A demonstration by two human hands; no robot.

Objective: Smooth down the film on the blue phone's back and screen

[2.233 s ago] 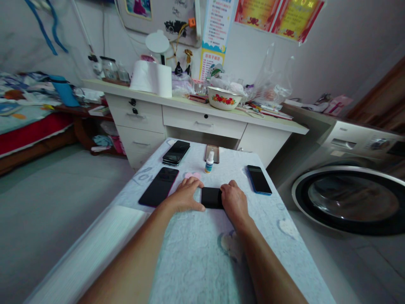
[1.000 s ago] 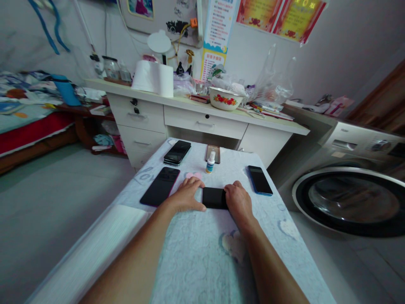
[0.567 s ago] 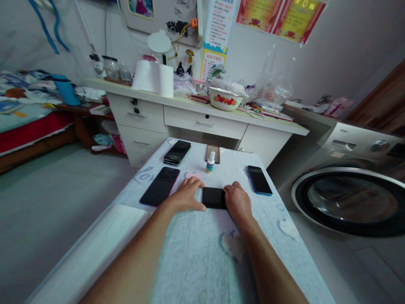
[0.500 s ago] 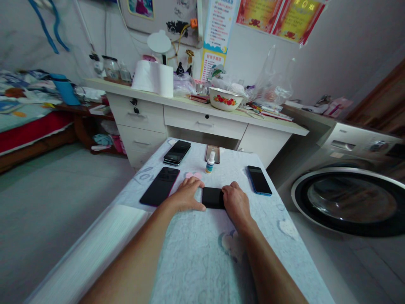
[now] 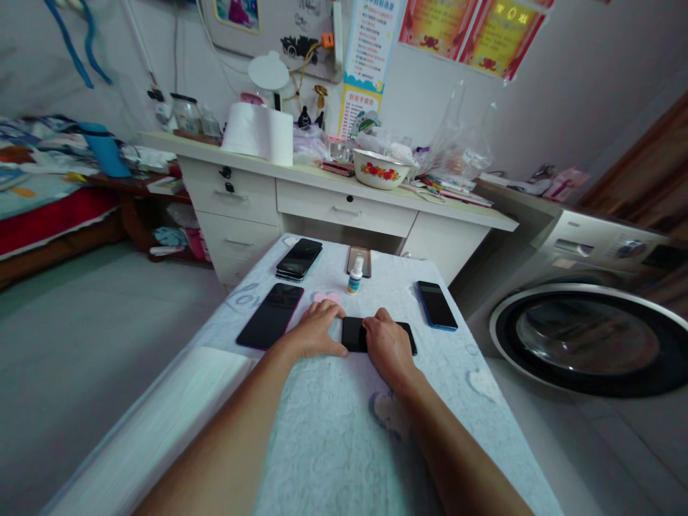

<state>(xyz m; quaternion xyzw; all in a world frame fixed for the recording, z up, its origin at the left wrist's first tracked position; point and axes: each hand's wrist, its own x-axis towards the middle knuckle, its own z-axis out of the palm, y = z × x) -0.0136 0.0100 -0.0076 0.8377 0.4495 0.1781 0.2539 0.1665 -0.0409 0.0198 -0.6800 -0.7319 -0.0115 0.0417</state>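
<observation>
A black phone (image 5: pixel 352 335) lies flat and sideways on the cloth-covered table. My left hand (image 5: pixel 318 331) holds its left end, with the thumb at the near corner and the fingers at the far corner. Over the middle of its screen rests my right hand (image 5: pixel 388 347), fingers curled and pressed together; whatever may be under them is hidden. The phone's right end shows beyond that hand. Left of my left hand lies a larger dark phone or tablet with a pink edge (image 5: pixel 271 316). A small white spray bottle (image 5: pixel 355 276) stands upright behind the black phone.
Stacked phones (image 5: pixel 299 259) lie at the table's back left, a brown phone case (image 5: pixel 366 262) at the back, a blue-edged phone (image 5: pixel 437 305) at the right. Beyond stand a white desk (image 5: pixel 344 210) with a flowered bowl (image 5: pixel 379 170) and a washing machine (image 5: pixel 570 315).
My right hand has slid left along the black phone, from its right end to the middle, uncovering that end. My left hand keeps its place on the phone. The view has shifted slightly.
</observation>
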